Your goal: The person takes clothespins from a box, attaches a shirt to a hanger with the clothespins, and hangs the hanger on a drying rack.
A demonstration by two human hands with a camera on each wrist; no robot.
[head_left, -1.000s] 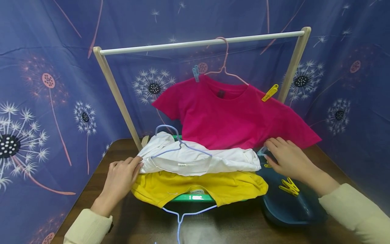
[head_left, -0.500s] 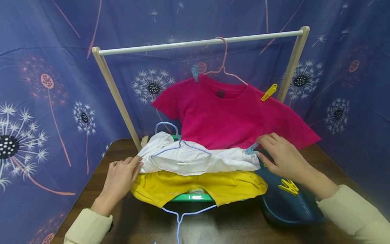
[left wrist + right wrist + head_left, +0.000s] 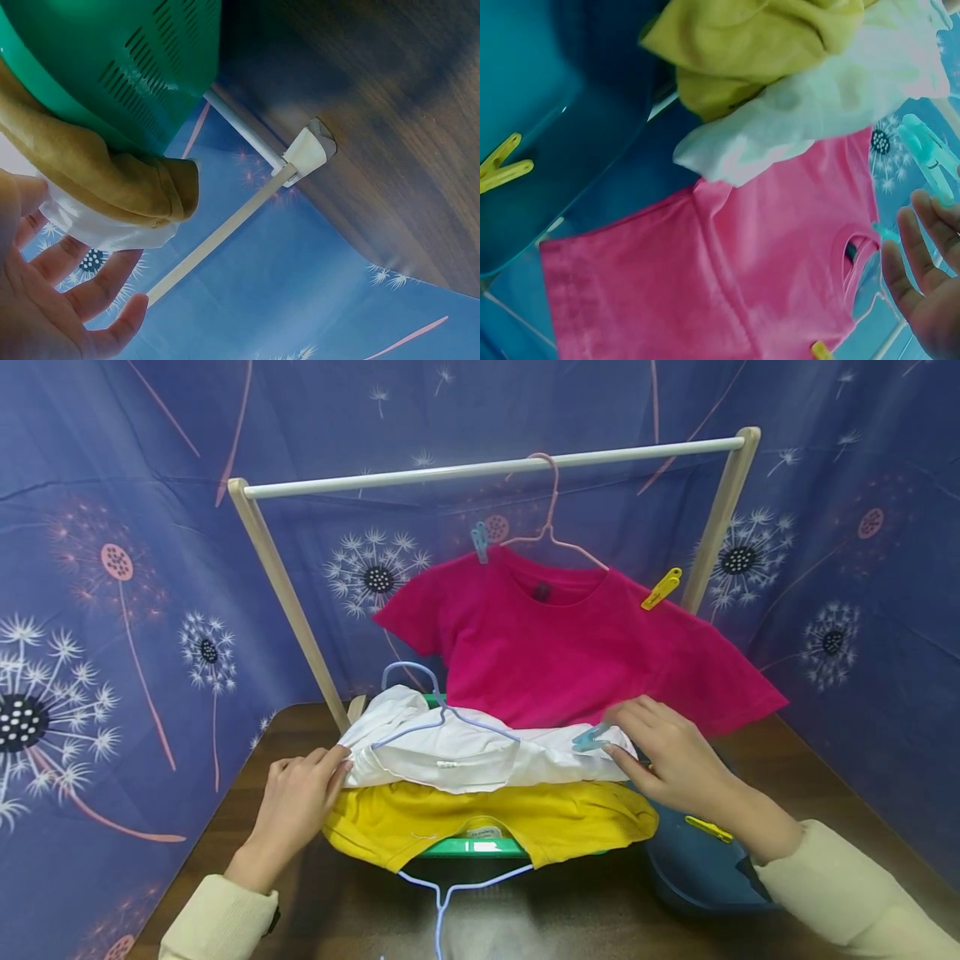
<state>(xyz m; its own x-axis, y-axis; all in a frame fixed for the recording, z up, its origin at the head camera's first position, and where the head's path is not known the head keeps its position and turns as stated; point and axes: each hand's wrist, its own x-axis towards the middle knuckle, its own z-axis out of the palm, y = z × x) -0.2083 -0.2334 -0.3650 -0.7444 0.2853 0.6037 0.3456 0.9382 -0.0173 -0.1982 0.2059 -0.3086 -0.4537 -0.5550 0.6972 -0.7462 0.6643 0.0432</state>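
A white T-shirt with a light blue hanger in its neck lies on a yellow T-shirt. Both drape over an upturned-looking green basket, whose rim also shows below the collar. My left hand pinches the left edge of the white T-shirt, its other fingers spread in the left wrist view. Between thumb and fingers my right hand holds a light blue clothespin just above the white T-shirt's right shoulder. Whether the clothespin touches the cloth, I cannot tell.
Behind stands a rack with a white rod. From it hangs a pink T-shirt on a pink hanger, with a blue clip and a yellow clip. Yellow clothespins lie in a dark blue basin at right.
My right hand has moved left with the clothespin, from beyond the white T-shirt's right end to above its shoulder. The left hand has stayed in place.
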